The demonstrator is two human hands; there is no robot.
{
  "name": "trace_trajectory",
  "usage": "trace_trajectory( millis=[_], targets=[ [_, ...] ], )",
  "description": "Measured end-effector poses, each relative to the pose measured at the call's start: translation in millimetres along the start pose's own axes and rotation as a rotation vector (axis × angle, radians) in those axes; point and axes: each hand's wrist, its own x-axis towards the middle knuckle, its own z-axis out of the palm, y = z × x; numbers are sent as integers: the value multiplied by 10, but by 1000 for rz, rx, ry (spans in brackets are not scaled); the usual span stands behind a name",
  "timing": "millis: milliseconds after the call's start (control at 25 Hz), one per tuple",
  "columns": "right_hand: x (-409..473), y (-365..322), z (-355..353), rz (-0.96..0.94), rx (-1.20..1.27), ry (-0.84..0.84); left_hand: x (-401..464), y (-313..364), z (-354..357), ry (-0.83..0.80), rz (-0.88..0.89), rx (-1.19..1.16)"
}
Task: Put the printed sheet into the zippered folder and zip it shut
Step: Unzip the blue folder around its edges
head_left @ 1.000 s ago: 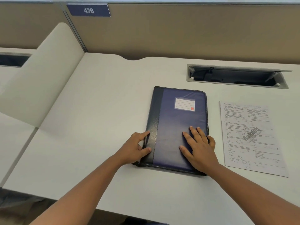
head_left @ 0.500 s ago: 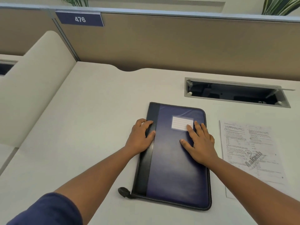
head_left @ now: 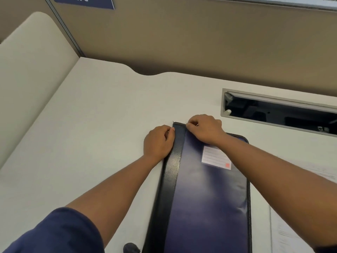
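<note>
1. On the pale grey desk top (head_left: 102, 114), a flat, closed navy-blue zippered folder with a black leather-look spine (head_left: 204, 196) lies lengthwise in front of the person.
2. At its far left corner, the left hand (head_left: 158, 143) is curled against the spine edge, and the right hand (head_left: 205, 129) pinches something small at the top edge, probably the zip pull; the pull itself is hidden.
3. Just right of the folder lies the white printed sheet (head_left: 291, 232), flat on the desk and outside the folder.
4. The folder looks stiff-covered yet slightly padded and smooth, so it may slide; bracing the spine while drawing the zip seems wise.
5. The sheet looks light and limp, best lifted by an edge.
6. What the folder holds cannot be seen.
</note>
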Motion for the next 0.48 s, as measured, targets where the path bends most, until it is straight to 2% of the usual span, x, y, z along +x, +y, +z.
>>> trace_trajectory(
  millis=[200, 480],
  targets=[
    [394, -377, 86, 125, 60, -104, 14, -7, 25, 13, -13, -5],
    [644, -658, 63, 207, -9, -227, 13, -9, 25, 22, -3, -13]
  ],
)
